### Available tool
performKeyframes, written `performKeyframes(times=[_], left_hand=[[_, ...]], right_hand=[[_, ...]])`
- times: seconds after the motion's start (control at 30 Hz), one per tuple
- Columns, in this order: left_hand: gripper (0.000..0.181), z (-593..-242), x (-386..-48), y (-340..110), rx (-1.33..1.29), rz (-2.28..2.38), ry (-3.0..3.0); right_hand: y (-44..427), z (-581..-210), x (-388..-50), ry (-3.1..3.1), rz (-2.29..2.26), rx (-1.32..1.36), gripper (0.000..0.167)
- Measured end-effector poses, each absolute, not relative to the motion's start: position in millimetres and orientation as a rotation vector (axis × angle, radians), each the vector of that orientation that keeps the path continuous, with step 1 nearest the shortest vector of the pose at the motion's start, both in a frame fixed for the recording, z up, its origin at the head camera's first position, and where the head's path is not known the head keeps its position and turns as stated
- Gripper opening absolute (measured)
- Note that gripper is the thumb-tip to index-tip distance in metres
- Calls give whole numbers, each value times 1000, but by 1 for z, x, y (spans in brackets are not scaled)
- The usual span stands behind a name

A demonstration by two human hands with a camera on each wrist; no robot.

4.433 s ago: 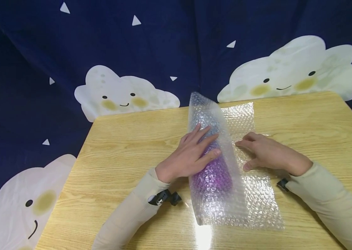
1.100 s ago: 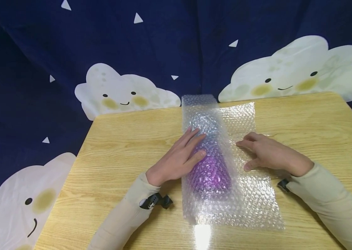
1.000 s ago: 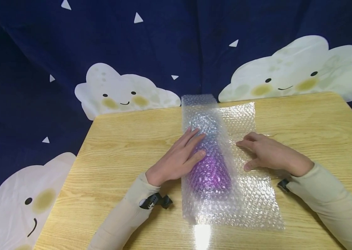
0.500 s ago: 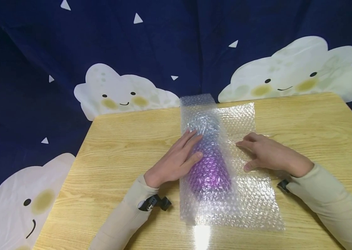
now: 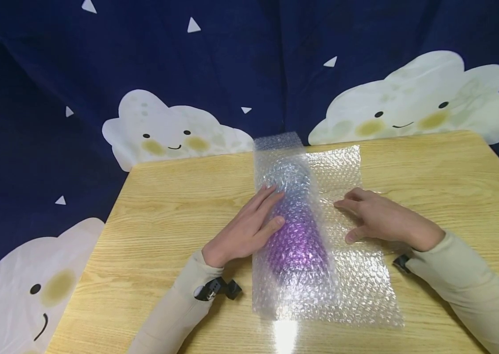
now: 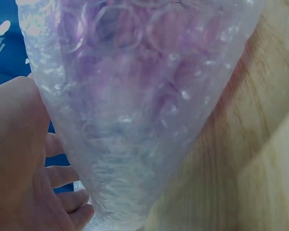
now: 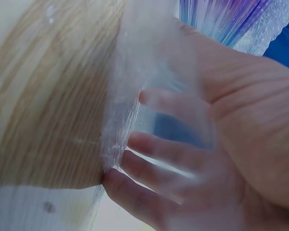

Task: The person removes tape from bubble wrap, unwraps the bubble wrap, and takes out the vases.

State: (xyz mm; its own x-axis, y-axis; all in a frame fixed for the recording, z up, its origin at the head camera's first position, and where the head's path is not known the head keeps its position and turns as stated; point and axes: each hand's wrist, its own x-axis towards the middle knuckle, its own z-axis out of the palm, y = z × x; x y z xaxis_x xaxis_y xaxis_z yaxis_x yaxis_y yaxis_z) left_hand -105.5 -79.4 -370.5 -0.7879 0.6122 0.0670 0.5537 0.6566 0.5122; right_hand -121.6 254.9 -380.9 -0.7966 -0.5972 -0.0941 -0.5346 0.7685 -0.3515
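On the table [image 5: 165,211], the left hand [image 5: 244,227] rests straight-fingered on the wrap [image 5: 358,278]; beneath that, the purple-blue object [image 5: 300,246] lies lengthwise front to back, blue end pointing away, slightly left; the right hand [image 5: 382,220] touches the wrap, thumb and fingers apart.

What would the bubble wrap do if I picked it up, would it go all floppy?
Probably, yes: the bubble wrap drapes over the purple-and-blue thing and follows its bulge. It's likely light for its size, being a thin, see-through, bubbly sheet. It might slide easily if pushed, since the table under it looks smooth and shiny.
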Motion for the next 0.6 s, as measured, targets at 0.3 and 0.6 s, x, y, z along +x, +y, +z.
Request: performKeyframes(times=[0.3,0.6], left_hand=[[85,-373,-105,-80,978,801,2765],[84,-376,-105,-82,983,820,2766]], right_hand=[[256,-382,-121,2765,-470,-903,87],[255,-381,-121,2767,-474,-913,86]])
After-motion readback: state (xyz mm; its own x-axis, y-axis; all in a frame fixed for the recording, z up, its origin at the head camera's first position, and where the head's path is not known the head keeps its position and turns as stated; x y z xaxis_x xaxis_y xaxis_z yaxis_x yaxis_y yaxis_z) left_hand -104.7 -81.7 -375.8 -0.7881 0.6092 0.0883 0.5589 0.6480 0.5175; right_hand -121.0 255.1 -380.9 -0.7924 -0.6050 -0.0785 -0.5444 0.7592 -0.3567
